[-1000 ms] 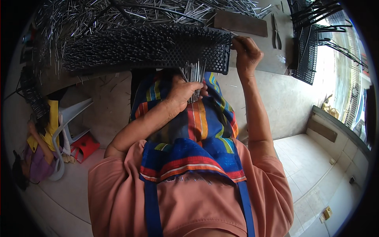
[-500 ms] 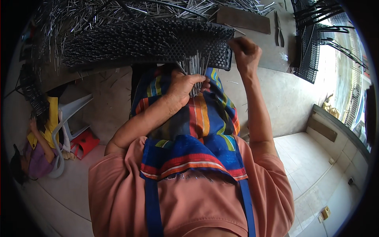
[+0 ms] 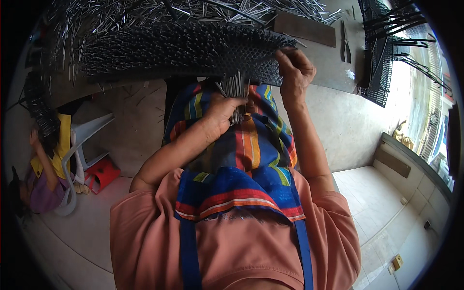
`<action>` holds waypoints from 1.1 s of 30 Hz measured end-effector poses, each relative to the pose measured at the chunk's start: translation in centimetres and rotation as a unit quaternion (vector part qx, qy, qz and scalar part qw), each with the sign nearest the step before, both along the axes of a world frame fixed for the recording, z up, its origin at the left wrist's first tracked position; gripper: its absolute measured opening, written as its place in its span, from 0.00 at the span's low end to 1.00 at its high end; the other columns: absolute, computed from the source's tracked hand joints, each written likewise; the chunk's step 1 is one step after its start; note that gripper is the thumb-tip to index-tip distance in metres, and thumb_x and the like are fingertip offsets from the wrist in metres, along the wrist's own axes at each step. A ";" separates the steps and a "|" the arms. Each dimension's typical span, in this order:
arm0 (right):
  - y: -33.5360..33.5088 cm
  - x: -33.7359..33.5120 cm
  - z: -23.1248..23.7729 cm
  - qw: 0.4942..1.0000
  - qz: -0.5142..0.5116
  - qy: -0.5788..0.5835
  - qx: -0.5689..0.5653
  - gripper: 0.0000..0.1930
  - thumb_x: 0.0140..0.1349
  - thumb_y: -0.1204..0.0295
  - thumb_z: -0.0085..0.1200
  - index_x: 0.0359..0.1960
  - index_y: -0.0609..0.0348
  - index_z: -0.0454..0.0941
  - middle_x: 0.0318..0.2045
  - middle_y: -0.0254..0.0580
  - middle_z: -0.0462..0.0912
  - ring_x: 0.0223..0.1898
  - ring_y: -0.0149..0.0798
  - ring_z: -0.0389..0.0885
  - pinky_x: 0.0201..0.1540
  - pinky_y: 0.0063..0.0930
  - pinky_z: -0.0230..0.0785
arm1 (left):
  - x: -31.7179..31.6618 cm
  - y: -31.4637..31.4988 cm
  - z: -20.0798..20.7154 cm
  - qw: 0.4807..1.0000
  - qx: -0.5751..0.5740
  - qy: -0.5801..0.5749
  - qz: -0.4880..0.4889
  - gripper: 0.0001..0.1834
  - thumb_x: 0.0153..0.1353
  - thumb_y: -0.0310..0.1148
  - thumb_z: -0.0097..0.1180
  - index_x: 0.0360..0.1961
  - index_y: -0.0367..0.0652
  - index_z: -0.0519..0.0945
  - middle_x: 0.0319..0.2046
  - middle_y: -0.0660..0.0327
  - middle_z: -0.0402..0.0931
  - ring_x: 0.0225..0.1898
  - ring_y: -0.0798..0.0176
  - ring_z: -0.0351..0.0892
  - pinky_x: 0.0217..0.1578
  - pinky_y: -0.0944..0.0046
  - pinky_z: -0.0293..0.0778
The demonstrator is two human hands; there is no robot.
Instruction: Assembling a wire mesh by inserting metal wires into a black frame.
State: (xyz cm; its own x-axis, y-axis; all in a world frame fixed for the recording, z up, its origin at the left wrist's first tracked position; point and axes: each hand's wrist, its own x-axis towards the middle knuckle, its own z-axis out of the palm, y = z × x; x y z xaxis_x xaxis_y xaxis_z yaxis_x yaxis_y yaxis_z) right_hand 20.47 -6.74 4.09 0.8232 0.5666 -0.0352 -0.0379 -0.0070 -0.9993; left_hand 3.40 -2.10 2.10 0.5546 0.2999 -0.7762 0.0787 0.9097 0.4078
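Observation:
My left hand (image 3: 220, 112) is closed around a bundle of thin metal rods (image 3: 234, 86). The rods stand roughly upright and fan apart at their tops, just in front of a long black perforated rack (image 3: 244, 59). Dark rod ends fill most of the rack's holes, while bare holes show toward its right end. My right hand (image 3: 296, 76) hovers by that right end, its thumb and fingers pinched together. Whatever the pinch holds is too small and blurred to make out. A striped blue apron (image 3: 251, 140) covers my lap beneath the bundle.
Behind the rack lies a heap of loose metal rods (image 3: 217, 13). A brown flat plate (image 3: 305, 30) and pliers (image 3: 345, 43) lie on the table at the right, near black mesh racks (image 3: 379, 79). At the left, another person (image 3: 48, 174) sits by a white chair (image 3: 79, 150).
My right hand has shifted left and slightly nearer, over the rack's right end. My left hand keeps its grip on the rods, and its fingers have shifted a little.

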 end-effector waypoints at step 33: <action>5.7 -0.3 -1.2 0.941 0.058 -0.309 -0.121 0.05 0.50 0.81 0.64 0.30 0.64 0.84 0.23 0.37 0.82 0.25 0.24 0.76 0.30 0.19 0.67 | -0.4 0.5 -1.1 0.994 0.061 -0.068 0.054 0.12 0.51 0.14 0.54 0.37 0.35 0.80 0.27 0.56 0.82 0.24 0.59 0.84 0.23 0.63 0.81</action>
